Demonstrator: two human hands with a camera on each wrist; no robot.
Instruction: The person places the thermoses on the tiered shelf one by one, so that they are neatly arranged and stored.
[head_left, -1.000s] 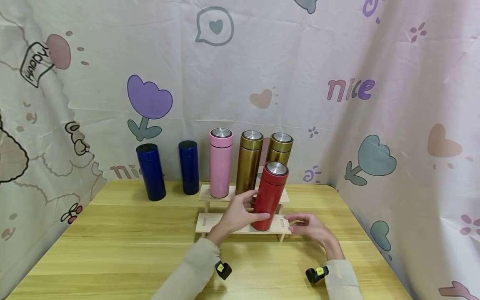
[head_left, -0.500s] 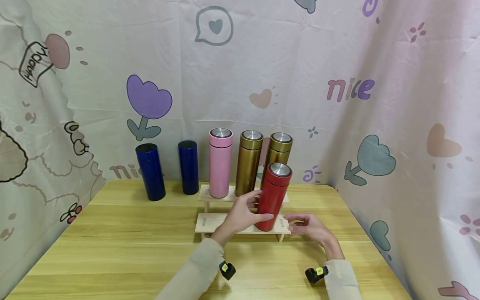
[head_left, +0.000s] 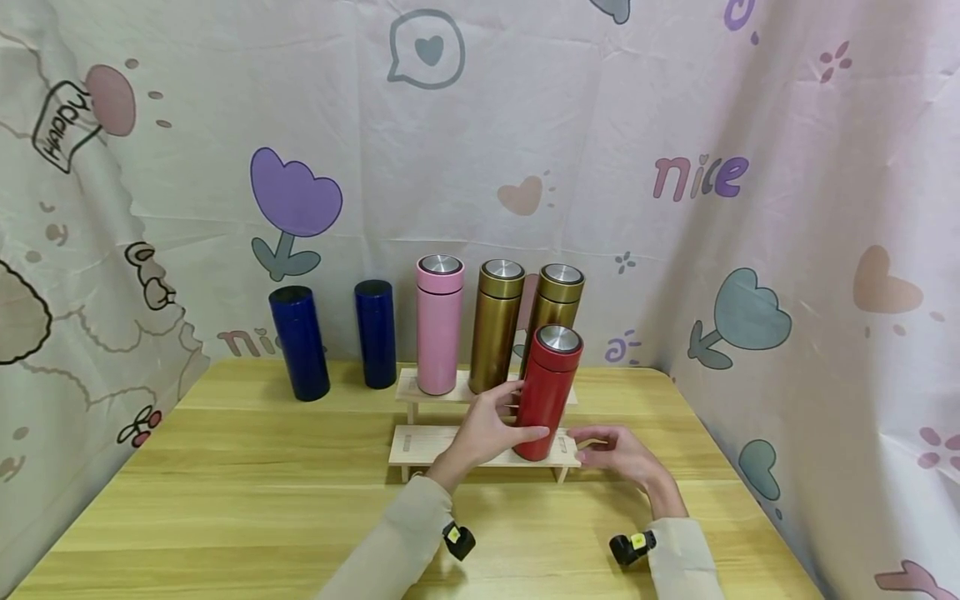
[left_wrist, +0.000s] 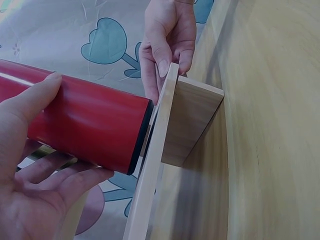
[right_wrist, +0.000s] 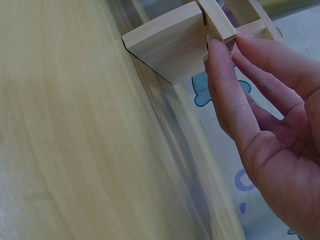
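Head: red bottle (head_left: 548,393) (slightly) further right

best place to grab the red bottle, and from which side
Probably round the body of the red bottle, below its lid, from the left, where the left hand grips it: the straight cylinder suits a wrapping hold. A gold bottle stands behind, and the right hand holds the lower shelf near its right end.

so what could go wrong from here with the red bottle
The red bottle is near the right end of the wooden stand, so it might topple off if the left hand lets go carelessly.
The right hand pinches that end; a tug could shift the stand and unsettle the pink bottle.
Tipped backward, the red bottle might knock the gold bottle behind it.
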